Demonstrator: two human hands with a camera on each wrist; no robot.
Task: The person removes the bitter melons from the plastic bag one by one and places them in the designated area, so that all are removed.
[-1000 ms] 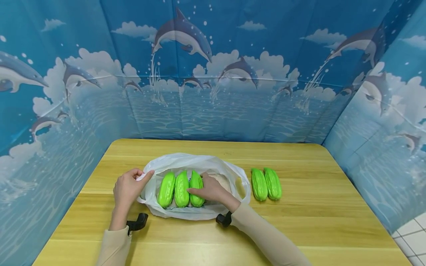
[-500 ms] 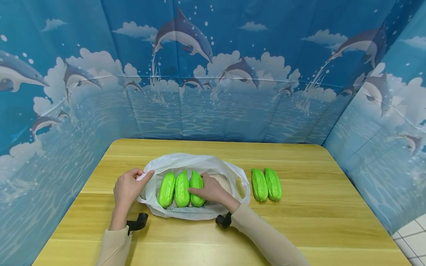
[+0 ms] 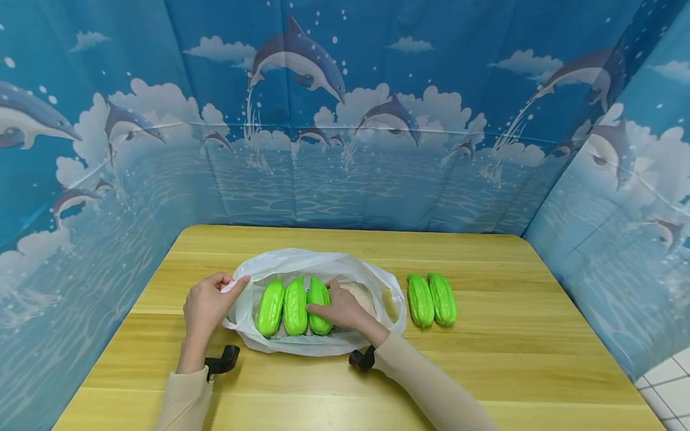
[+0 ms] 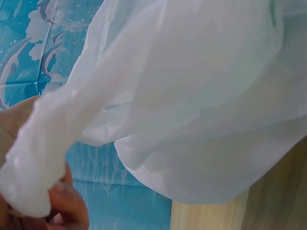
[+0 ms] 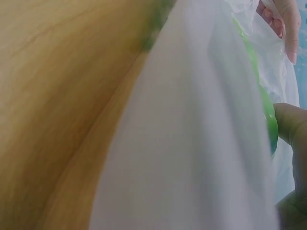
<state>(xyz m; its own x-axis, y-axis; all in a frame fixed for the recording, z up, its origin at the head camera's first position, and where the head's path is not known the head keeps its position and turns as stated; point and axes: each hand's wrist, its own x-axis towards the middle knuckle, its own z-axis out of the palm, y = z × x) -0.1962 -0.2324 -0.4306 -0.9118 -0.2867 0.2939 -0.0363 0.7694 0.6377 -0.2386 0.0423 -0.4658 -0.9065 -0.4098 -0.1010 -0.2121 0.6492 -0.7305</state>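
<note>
Scarcely anything has been altered since the frame of a second ago: the same two grips are kept, and the green vegetables are seen in the same places. The near-left rim of a white plastic bag [image 3: 323,346] is pinched between the thumb and curled fingers of the left hand [image 3: 206,305], and the mouth is spread wide. Inside, the rightmost green vegetable [image 3: 318,293] is held by the right hand [image 3: 347,306], its thumb laid across the front and its fingers behind. To its left, a middle vegetable [image 3: 294,306] and a leftmost vegetable [image 3: 270,308] are lined up upright. A pair of green vegetables [image 3: 420,300] is left side by side on the table [image 3: 517,335], just right of the bag.
</note>
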